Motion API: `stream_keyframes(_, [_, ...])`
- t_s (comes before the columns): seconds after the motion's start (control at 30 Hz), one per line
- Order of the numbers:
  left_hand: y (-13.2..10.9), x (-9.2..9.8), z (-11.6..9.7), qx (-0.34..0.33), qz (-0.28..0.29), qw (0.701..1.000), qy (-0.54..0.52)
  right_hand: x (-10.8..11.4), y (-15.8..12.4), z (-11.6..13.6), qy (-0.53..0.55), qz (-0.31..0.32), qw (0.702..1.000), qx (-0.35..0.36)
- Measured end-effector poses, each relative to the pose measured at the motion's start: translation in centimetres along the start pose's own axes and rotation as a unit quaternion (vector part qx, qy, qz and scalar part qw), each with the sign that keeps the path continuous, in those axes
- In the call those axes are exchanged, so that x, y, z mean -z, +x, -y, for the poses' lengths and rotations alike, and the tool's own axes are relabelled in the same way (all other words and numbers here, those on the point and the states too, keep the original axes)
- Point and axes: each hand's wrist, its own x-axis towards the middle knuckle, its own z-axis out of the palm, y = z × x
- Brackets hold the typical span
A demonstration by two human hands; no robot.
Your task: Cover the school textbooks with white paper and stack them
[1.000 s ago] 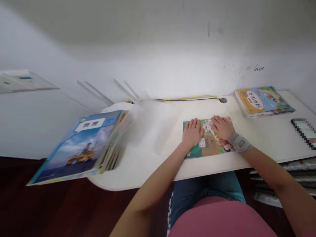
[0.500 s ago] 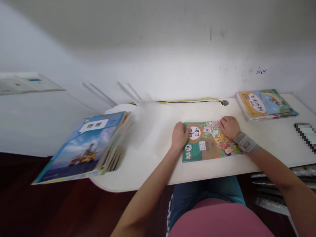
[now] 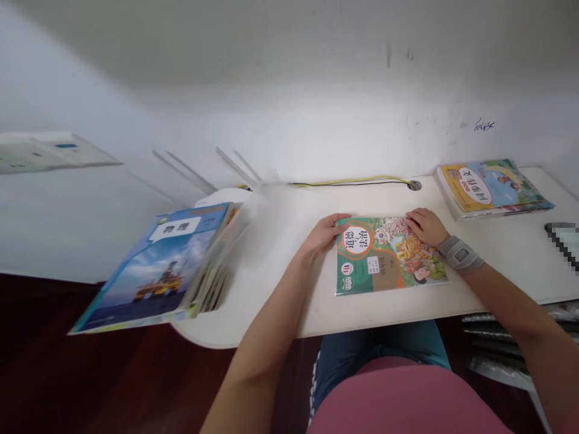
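Observation:
A green textbook (image 3: 362,271) with a colourful illustrated cover lies flat on the white desk in front of me. My left hand (image 3: 326,232) is closed on its upper left corner, thumb on the cover and fingers along the edge. At the upper right edge of the same textbook, my right hand (image 3: 427,228) has its fingers closed over the edge, some fingertips resting on the picture. A grey wristband (image 3: 460,254) is around my right wrist.
A stack of books (image 3: 167,271) with a blue oil-rig cover stands at the desk's left end, overhanging its edge. Beside it is a blurred translucent object (image 3: 253,199). Another book stack (image 3: 495,185) sits back right, near a dark-edged device (image 3: 563,241). Cables (image 3: 353,181) run along the wall.
My left hand has shifted from lying over the textbook's left edge to its upper corner, thumb on the cover. My right hand has slid slightly, uncovering more picture. The view has shifted slightly.

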Motion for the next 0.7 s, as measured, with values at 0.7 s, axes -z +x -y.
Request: stream_keyframes(0.7, [-2.4, -0.2, -1.5, -0.1, -0.09, 0.964, 0.23, 5.9, 0.0, -0.2, 0.292, 0.022, 0.948, -0.123])
